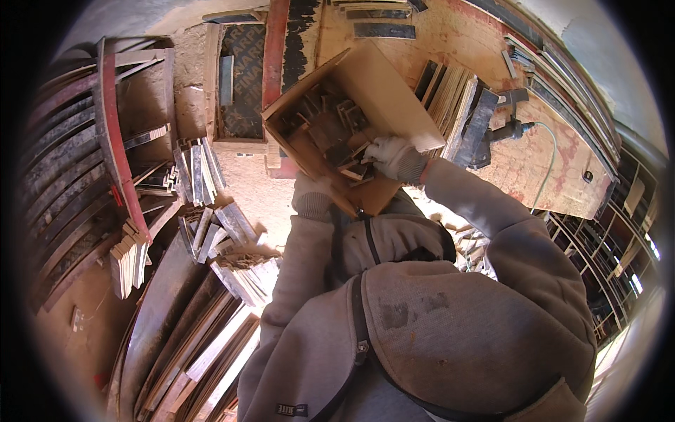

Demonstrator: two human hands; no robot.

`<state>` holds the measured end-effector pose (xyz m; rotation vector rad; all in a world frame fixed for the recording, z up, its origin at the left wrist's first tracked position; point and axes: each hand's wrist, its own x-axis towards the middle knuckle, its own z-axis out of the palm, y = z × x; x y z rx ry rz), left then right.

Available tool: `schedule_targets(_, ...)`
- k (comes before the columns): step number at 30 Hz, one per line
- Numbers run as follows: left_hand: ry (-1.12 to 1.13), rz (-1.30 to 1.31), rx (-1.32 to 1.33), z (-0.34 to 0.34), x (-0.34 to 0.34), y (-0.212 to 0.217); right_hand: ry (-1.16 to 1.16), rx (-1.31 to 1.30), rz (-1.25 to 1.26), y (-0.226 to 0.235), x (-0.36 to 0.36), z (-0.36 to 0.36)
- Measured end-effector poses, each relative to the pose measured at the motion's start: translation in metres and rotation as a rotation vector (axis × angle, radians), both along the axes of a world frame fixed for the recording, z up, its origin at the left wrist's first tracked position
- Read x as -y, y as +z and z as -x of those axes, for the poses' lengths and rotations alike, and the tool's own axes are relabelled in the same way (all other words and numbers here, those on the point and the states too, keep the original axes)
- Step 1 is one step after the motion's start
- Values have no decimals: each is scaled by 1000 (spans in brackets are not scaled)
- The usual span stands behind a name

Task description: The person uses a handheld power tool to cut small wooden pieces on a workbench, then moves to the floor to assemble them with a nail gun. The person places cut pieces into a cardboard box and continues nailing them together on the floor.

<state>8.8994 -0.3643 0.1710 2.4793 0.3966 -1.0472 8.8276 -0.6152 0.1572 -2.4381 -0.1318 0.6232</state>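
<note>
A cardboard box [388,95] is tilted towards me with its flaps apart. Inside lie several small wooden offcuts [329,132], dark-faced with pale edges. My left hand [313,195], in a pale knit glove, holds the box at its near left side; the wall hides part of its fingers. Gloved as well, my right hand [394,157] reaches in over the near right side of the opening. Its fingers are bent together beside the offcuts, and what they grip is too small to make out.
A corded power tool [503,133] lies on the worktable [555,165] beside stacked plywood strips [450,105]. On the left stands a rack [112,133] of long boards, with stacks of wood pieces [218,228] below it. Long curved-looking planks [190,337] lean at lower left.
</note>
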Motion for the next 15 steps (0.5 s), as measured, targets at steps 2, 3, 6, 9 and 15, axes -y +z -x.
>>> schedule_targets(2,-20,34,11,-1,0,6,-155,41,-74,30,14,1)
schedule_targets(3,-20,95,34,-2,0,10,-232,161,-110,46,26,-2)
schedule_targets(6,56,242,-27,-3,-1,16,-440,396,53,75,87,-42)
schedule_targets(9,83,124,-52,-3,-2,7,-469,734,287,75,128,-90)
schedule_targets(15,40,182,19,3,-14,-33,-10,446,408,51,59,-50)
